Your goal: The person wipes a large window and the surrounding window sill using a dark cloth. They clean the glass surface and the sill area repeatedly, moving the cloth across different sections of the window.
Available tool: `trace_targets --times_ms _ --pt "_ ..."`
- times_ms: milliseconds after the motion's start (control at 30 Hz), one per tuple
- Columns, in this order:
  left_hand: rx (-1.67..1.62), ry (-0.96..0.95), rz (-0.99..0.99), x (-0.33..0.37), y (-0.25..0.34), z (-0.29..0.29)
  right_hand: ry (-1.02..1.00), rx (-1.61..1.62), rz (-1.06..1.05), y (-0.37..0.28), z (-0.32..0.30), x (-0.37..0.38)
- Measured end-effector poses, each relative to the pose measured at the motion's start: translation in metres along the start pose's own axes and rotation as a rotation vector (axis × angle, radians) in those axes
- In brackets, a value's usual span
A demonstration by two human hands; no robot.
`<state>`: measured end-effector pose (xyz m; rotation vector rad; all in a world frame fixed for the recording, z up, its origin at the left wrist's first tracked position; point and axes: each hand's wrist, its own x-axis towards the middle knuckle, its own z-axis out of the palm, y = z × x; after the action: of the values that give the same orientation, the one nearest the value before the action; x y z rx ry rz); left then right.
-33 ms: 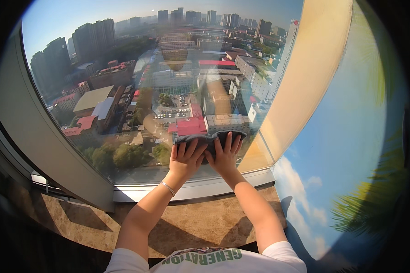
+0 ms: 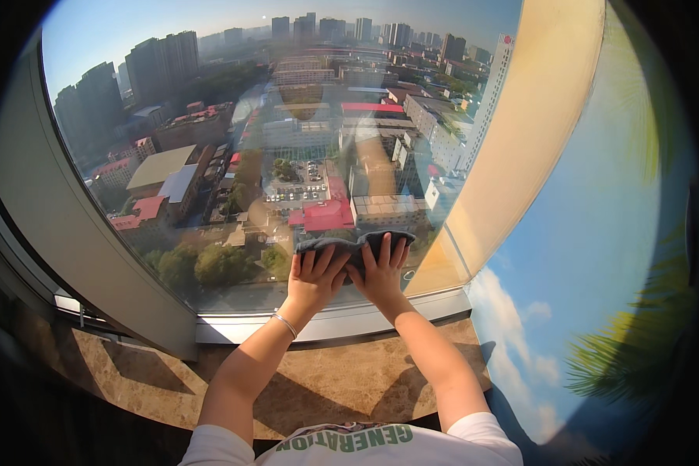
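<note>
A dark grey cloth point(image 2: 355, 245) lies bunched against the lower part of a large window pane point(image 2: 210, 194). My left hand point(image 2: 314, 281) presses the cloth's left half to the glass, fingers pointing up. Beside it, my right hand point(image 2: 380, 273) holds the right half the same way, its fingers slightly spread. The thumbs come close together at the middle, over the cloth. Both palms, and the cloth under them, are hidden from view. A thin silver bracelet point(image 2: 286, 323) circles my left wrist.
A white bottom frame point(image 2: 318, 326) runs under the glass, above a brown marble-patterned sill point(image 2: 318, 373). To the left stands a wide grey frame post point(image 2: 85, 210). A cream side panel point(image 2: 520, 147) and a sky-and-palm painted wall point(image 2: 544, 256) bound the right.
Both hands and the cloth have slid slightly down the glass. The cloth stays under my fingers.
</note>
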<state>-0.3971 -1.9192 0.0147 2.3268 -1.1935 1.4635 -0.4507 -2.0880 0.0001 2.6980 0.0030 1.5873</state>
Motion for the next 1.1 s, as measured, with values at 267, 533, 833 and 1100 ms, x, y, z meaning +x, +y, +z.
trace_targets --times_ms 267,533,833,1100 --pt "0.004 0.074 -0.153 0.073 -0.069 -0.063 0.119 0.010 0.005 -0.056 -0.041 0.134" --pt "0.048 0.227 -0.225 0.136 -0.133 -0.120 0.260 -0.036 -0.057 -0.105 -0.073 0.235" --pt "-0.017 -0.087 -0.336 -0.101 -0.082 -0.031 -0.092 -0.061 -0.306 -0.127 0.022 0.029" --pt "-0.148 0.006 -0.322 -0.016 -0.137 -0.079 -0.050 -0.056 -0.219 -0.156 -0.011 0.113"
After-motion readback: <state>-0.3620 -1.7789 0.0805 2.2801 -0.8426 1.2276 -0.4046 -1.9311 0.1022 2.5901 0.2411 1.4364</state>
